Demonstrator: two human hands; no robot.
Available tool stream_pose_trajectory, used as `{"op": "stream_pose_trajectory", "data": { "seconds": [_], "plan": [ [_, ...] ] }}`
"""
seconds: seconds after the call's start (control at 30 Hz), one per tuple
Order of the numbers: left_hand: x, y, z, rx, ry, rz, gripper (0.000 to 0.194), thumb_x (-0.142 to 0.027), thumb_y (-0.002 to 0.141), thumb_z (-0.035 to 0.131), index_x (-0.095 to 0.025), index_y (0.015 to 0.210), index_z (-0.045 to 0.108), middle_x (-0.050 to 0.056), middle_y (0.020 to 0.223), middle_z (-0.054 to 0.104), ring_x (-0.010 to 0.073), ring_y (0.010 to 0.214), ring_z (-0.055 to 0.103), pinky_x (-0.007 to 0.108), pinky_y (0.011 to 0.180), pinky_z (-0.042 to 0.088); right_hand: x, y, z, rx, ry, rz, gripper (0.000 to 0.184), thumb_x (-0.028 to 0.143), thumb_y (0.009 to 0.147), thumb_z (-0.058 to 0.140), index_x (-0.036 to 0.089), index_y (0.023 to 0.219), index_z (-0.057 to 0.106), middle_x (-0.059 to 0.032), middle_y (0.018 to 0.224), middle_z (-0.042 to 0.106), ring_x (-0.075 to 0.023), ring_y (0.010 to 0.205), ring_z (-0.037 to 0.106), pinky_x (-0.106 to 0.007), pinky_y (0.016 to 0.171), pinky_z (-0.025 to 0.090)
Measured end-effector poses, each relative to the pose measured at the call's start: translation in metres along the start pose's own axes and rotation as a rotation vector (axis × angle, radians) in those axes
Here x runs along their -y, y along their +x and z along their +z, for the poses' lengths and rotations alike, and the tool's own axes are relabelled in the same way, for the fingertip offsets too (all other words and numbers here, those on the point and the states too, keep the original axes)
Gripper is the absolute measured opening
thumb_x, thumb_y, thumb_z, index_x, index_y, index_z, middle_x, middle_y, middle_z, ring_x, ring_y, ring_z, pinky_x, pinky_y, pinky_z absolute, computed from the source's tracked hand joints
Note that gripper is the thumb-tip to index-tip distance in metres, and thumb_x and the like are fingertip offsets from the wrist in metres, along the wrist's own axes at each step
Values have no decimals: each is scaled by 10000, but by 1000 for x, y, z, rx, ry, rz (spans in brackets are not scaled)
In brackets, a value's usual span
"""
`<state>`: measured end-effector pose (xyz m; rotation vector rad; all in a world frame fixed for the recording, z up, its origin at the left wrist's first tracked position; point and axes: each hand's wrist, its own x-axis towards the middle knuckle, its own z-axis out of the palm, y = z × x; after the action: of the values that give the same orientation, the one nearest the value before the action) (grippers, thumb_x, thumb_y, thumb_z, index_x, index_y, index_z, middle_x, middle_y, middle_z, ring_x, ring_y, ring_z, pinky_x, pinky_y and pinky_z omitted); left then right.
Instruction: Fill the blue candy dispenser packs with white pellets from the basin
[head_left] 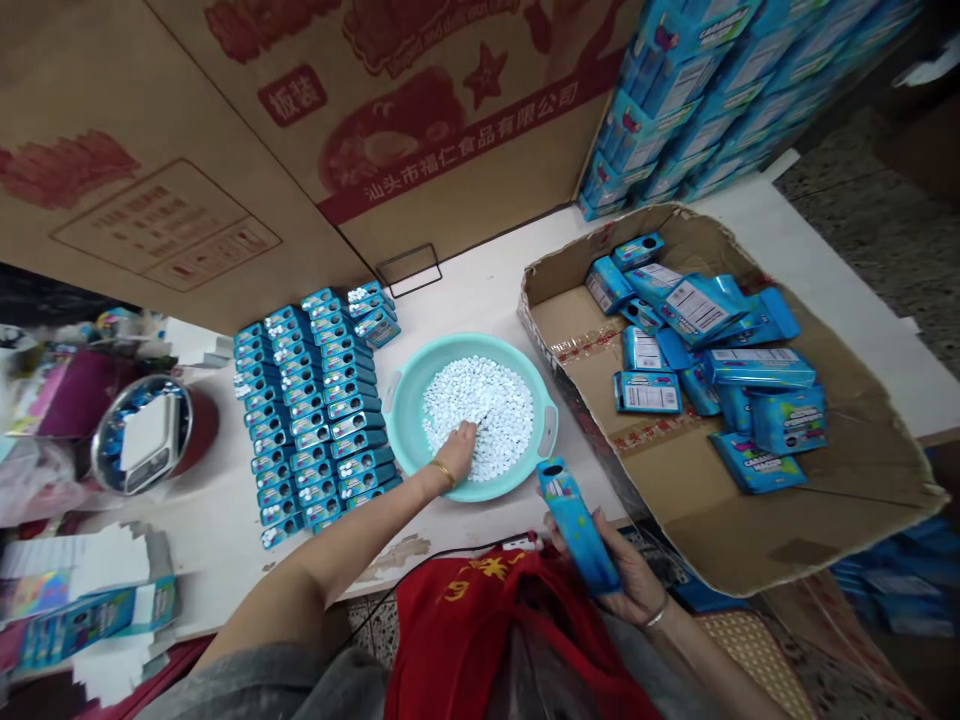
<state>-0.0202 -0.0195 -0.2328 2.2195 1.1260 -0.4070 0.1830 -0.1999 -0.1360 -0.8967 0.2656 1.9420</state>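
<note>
Leftward, boxes [352, 402] are standing in rows at the basin's [405, 420] nine o'clock. At seven inside it, the left hand [456, 452] is touching white pellets [480, 385]; I can't tell whether its fingers are pinching anything. At four, the right hand [626, 578] is gripping a blue box [581, 530]. At three, a carton [667, 495] is holding more boxes.

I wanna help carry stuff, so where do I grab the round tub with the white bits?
Probably by its two grey handles, one hand coming from each side. They stick out at opposite sides of the tub, and holding both should help keep the loose white pieces level.
</note>
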Motion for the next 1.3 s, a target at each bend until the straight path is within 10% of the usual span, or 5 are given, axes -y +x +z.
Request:
{"op": "stream_pose_trajectory", "data": {
  "seconds": [0.33, 0.63, 0.87, 1.3],
  "plan": [
    [-34, 7, 17, -64, -364, 69, 516, -72, 800, 441, -112, 1302, 327, 153, 1240, 492, 226, 1144, 493, 380, 1024, 398, 18, 30, 4, -231, -465, -466, 525, 356, 625, 828, 244, 1083, 597, -54, 1094, 711, -249, 1014, 660, -479, 972, 486],
    [-5, -41, -83, -74, -519, 227, 367, -240, 858, 492, -160, 1211, 430, 48, 1003, 555, 159, 848, 506, 319, 828, 441, 43, 58, 0, -306, -1123, -938, 394, 378, 816, 638, 212, 1164, 559, -100, 1127, 645, -241, 1018, 612, -441, 939, 487],
    [-28, -77, -168, 44, -294, 328, 347, -209, 864, 465, -149, 1205, 448, 81, 1085, 561, 163, 888, 526, 316, 832, 448, 53, 88, 18, -225, -1460, -1203, 366, 240, 869, 477, 219, 1231, 528, -120, 1186, 594, -260, 1125, 557, -459, 974, 464],
    [-122, -84, -189, 183, 338, 9, 342, -17, 827, 415, -157, 1128, 499, 120, 1065, 530, 236, 826, 647, 371, 722, 507, 31, 113, 14, -177, -1580, -1236, 421, 198, 875, 433, 199, 1293, 488, -133, 1236, 588, -272, 1187, 522, -514, 1030, 422]
  ]
}}
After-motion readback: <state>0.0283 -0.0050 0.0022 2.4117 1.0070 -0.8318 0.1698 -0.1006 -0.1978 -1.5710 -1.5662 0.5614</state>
